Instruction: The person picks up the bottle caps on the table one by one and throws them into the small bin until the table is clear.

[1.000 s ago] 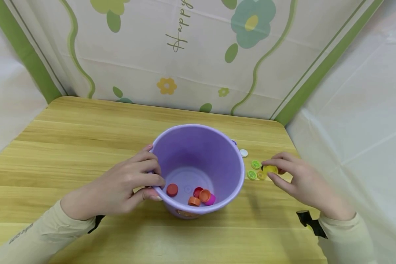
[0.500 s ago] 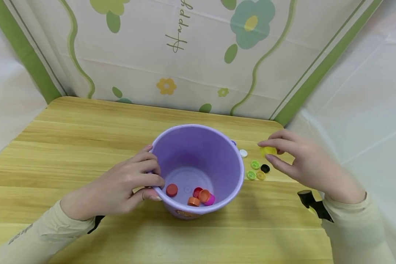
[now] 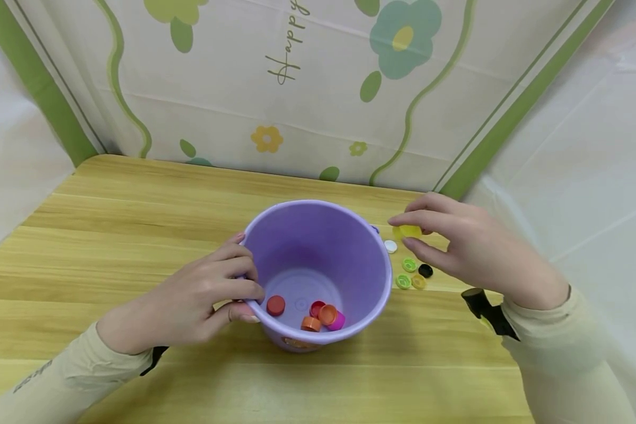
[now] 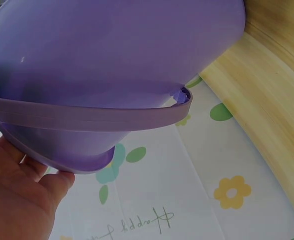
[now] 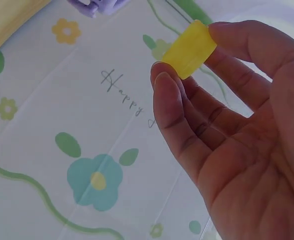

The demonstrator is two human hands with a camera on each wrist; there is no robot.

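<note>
In the head view a purple bucket point(image 3: 318, 221) leans toward me on the table, its mouth facing up. Fingers and thumb of my left hand point(image 3: 206, 297) grip its left rim; the left wrist view shows the bucket's outer wall and its strap handle point(image 4: 87, 117). Between thumb and fingertips my right hand point(image 3: 471, 241) pinches a yellow bottle cap point(image 5: 190, 49), held above the table just right of the bucket. Inside the bucket lie a red cap point(image 3: 275, 305), orange caps point(image 3: 311, 324), another red one and a magenta cap point(image 3: 338, 321).
Right of the bucket, a white cap point(image 3: 390, 247), green caps point(image 3: 403, 281), a black cap point(image 3: 426, 271) and a yellow-orange cap point(image 3: 418, 281) lie on the wooden table point(image 3: 138, 206). A flower-printed cloth point(image 3: 318, 106) hangs behind the table's far edge.
My right hand has lifted the yellow cap off the loose caps and carried it leftward and away from me, near the bucket. The black cap came into view. My left hand stays put.
</note>
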